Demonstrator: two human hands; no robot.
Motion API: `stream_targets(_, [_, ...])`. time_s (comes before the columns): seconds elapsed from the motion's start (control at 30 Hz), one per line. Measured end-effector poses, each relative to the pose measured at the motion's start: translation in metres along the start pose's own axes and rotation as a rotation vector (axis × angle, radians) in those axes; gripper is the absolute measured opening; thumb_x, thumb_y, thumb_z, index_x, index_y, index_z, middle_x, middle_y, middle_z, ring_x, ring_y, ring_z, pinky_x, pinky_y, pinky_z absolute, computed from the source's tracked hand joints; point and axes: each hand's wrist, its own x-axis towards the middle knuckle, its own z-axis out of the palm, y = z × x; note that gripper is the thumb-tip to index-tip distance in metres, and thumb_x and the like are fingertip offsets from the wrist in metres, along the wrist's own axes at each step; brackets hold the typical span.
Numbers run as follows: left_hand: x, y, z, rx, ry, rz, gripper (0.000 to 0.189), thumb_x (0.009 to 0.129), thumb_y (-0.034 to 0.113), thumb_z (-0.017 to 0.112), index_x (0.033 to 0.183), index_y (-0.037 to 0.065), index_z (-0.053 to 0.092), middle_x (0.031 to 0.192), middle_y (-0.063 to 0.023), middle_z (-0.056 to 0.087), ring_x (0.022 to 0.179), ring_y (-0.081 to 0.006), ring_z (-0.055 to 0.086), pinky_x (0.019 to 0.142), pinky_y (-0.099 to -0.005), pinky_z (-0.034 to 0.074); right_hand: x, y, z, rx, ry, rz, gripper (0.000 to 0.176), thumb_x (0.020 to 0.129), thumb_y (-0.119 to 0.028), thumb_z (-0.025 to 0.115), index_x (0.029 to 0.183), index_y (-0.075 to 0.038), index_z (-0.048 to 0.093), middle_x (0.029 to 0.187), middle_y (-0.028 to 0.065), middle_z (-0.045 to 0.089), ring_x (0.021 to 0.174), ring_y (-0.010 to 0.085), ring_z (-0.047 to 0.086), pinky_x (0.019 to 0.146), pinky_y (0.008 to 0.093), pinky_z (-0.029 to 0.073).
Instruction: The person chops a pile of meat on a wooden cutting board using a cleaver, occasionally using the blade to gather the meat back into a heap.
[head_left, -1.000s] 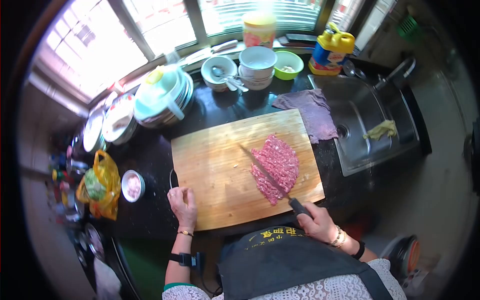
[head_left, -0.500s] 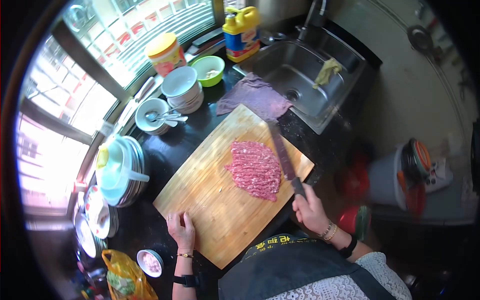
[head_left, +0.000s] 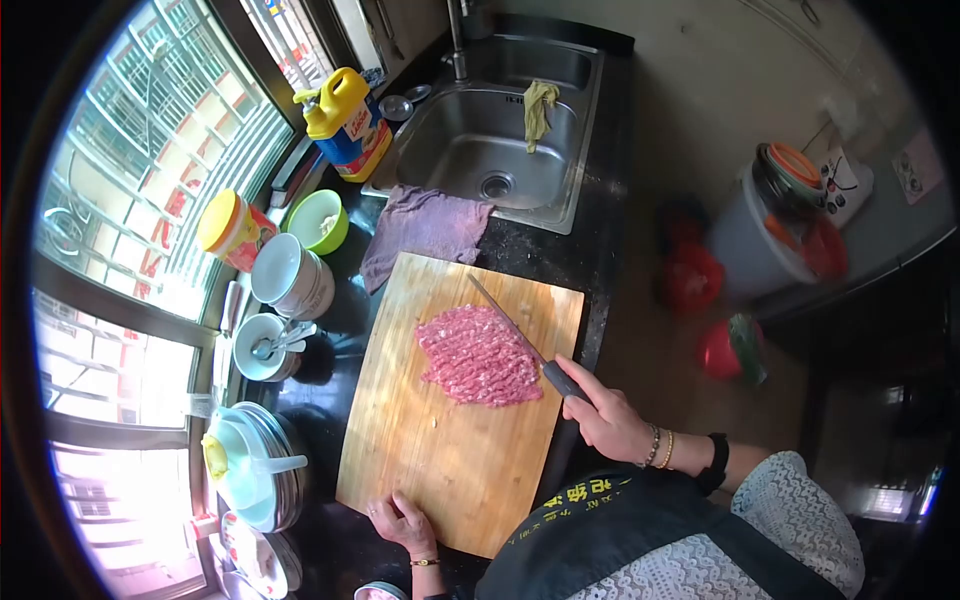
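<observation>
In my right hand (head_left: 608, 420) is the black handle of a kitchen knife (head_left: 508, 322); fingers wrap around it. The blade slants along the upper right edge of a flattened mound of minced meat (head_left: 478, 358), overlapping it in this view. The meat is pink with pale flecks and scored in rows. It lies on a wooden cutting board (head_left: 440, 480). My left hand (head_left: 404, 524) rests on the board's near left corner, thumb and fingers apart. A small pale scrap sits on the wood below the meat.
A purple cloth (head_left: 425, 235) lies beyond the board, next to the steel sink (head_left: 440, 150). Left along the window stand a green bowl (head_left: 318, 222), stacked white bowls (head_left: 290, 280), a bowl with spoons (head_left: 262, 348) and stacked plates (head_left: 250, 470). A yellow-and-blue jug (head_left: 346, 125) stands behind.
The view has turned, so the board appears more upright. The knife has moved from beside the meat's right side to along its upper right edge. My left hand stays at the board's corner.
</observation>
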Motion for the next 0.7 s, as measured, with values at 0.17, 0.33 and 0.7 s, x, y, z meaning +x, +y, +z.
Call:
stream_targets(0.17, [-0.002,-0.002,0.000,0.013,0.002,-0.009,0.014,0.084,0.008,0.057,0.074,-0.001,0.053,0.071,-0.0162,0.048,0.068,-0.0332,0.048,0.063,-0.0418,0.038,-0.003,0.014,0.012,0.011,0.004,0.016,0.052,0.095,-0.016,0.046,0.144,-0.008,0.029,0.080,0.0140,0.060,0.072,0.0210,0.061,0.074,0.0341,0.049])
stream_targets(0.33, [0.003,0.004,-0.002,0.001,0.024,0.016,0.010,0.082,0.005,0.057,0.074,0.001,0.054,0.072,-0.0173,0.051,0.069,-0.0346,0.050,0.063,-0.0427,0.039,-0.015,0.000,0.014,0.142,0.009,0.061,0.050,0.098,-0.014,0.041,0.146,-0.011,0.027,0.077,0.0016,0.056,0.051,0.0039,0.046,0.050,0.0218,0.042])
stream_targets(0.7, [0.006,0.008,-0.003,-0.026,0.080,-0.017,0.007,0.076,0.004,0.061,0.072,0.003,0.056,0.069,-0.0138,0.050,0.067,-0.0327,0.050,0.060,-0.0415,0.039,0.000,-0.001,0.022,0.097,-0.046,-0.011,0.051,0.099,-0.016,0.040,0.147,-0.013,0.026,0.083,0.0029,0.055,0.050,0.0032,0.046,0.047,0.0198,0.043])
